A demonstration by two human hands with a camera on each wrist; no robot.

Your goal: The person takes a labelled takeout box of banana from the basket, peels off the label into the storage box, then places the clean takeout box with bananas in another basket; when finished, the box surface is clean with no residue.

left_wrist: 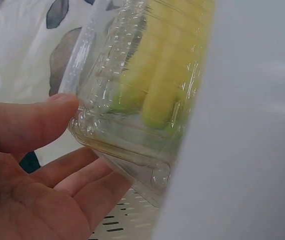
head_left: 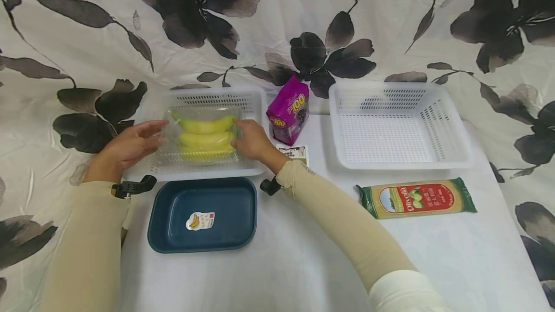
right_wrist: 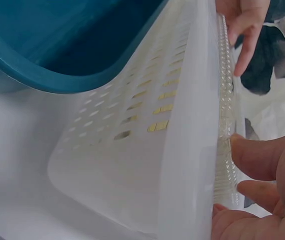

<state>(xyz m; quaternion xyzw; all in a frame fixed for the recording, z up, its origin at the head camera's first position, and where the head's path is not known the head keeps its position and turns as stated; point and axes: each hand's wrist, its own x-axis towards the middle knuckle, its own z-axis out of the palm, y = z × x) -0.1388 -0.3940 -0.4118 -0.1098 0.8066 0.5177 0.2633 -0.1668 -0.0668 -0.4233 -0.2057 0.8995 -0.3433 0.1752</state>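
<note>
A clear plastic clamshell box (head_left: 173, 150) holding yellow-green bananas (head_left: 205, 138) is in the left white basket (head_left: 256, 97), at about rim height. At its left end, my left hand (head_left: 130, 147) holds the edge, thumb (left_wrist: 57, 112) on the lip and fingertips (left_wrist: 110, 187) under the corner. My right hand (head_left: 256, 142) grips the opposite end, its thumb (right_wrist: 257, 157) against the ridged side of the box. The basket wall (right_wrist: 190, 165) hides part of the box in the right wrist view.
A dark blue tray (head_left: 165, 206) with a banana-picture label (head_left: 200, 221) stands in front of the basket. To the right are a purple bag (head_left: 289, 110), a small box (head_left: 295, 153) partly behind my right arm, a second white basket (head_left: 399, 143) and a pasta packet (head_left: 416, 199).
</note>
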